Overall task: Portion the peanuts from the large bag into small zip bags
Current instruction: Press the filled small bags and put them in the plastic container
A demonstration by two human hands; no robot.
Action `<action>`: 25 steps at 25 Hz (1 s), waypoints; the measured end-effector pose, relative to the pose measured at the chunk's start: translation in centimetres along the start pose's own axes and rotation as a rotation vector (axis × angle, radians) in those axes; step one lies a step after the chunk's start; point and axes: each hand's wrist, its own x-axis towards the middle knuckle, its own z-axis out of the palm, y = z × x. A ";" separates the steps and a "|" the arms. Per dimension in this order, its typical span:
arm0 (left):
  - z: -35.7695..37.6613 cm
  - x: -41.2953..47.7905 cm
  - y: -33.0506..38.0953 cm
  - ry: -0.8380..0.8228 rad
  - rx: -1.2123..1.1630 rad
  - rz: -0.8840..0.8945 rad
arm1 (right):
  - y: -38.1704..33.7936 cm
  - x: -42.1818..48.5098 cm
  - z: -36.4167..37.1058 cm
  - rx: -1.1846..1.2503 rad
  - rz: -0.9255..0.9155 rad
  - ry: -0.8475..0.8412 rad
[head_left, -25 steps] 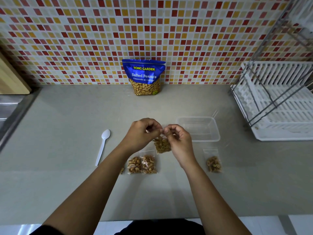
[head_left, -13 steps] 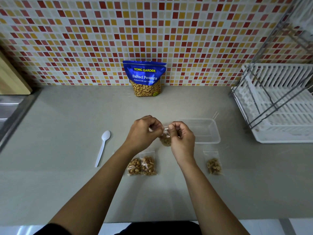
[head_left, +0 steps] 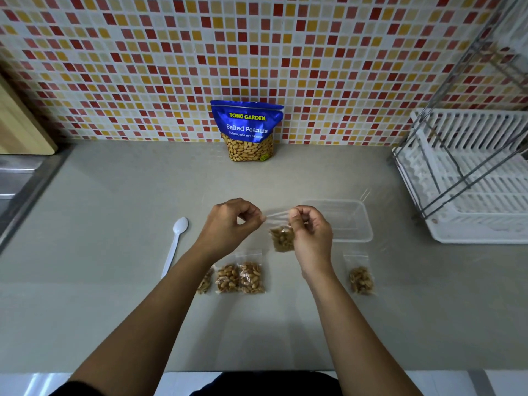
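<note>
Both hands are raised a little over the grey worktop, each pinching one end of the top strip of a small zip bag part-filled with peanuts. The left hand grips the left end between thumb and forefinger; the right hand is clamped on the right end, and the bag hangs down beside its fingers. The hands are close but not touching, with the strip stretched between them.

Nearer, on the worktop, lie three filled bags side by side, the leftmost partly hidden by the left forearm. Another filled bag lies apart to the right. A white plastic spoon rests to the left of the hands. An empty clear tub sits just beyond the right hand. The large blue peanut bag stands upright at the far edge against the tiled wall. A white dish rack is at the far right.
</note>
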 end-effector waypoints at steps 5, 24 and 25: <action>3.2 -3.1 0.1 -0.143 -0.203 -0.164 | 1.1 0.8 -0.2 0.216 0.288 -0.087; 8.8 -5.3 -1.4 -0.238 0.597 -0.396 | 8.3 0.3 -1.0 -0.612 0.298 -0.137; 8.9 -4.8 -0.9 -0.232 0.575 -0.363 | 7.9 0.4 -1.8 -0.590 0.278 -0.101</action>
